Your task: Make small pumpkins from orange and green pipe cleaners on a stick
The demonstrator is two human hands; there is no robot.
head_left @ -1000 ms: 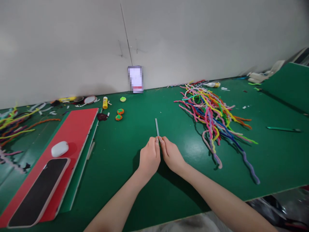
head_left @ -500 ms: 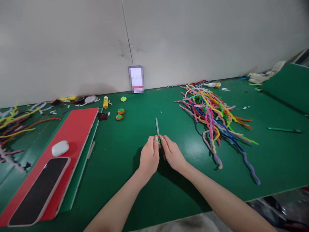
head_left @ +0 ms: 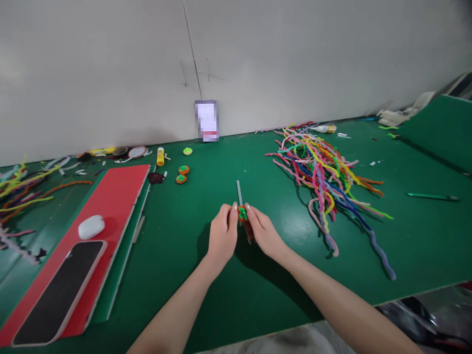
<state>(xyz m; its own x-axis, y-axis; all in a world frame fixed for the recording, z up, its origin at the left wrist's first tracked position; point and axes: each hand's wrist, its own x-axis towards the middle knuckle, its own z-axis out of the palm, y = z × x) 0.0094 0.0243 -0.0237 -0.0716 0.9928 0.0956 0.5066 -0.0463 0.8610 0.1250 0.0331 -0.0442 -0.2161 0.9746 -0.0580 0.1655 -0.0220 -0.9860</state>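
Between the fingertips of both hands is a small orange pipe-cleaner piece with a green top (head_left: 242, 213). My left hand (head_left: 224, 230) pinches it from the left, and my right hand (head_left: 264, 232) from the right, its lower fingers curled underneath. Just beyond the fingertips a thin pale stick (head_left: 239, 191) lies on the green table, its near end hidden by the piece. Two similar orange-and-green pieces (head_left: 181, 179) rest farther left, with a pale green one (head_left: 188, 151) behind them.
A heap of colourful pipe cleaners (head_left: 324, 172) spreads on the right, with a green tweezers-like tool (head_left: 432, 196) beyond. To the left, a red board (head_left: 121, 196) bears a phone (head_left: 61, 292) and a white case (head_left: 91, 226). A glue stick (head_left: 160, 156) and a lit screen (head_left: 207, 120) stand farther back.
My left hand has shifted slightly left and its thumb has drawn back from the right one. More of the orange-and-green piece shows between the fingers.
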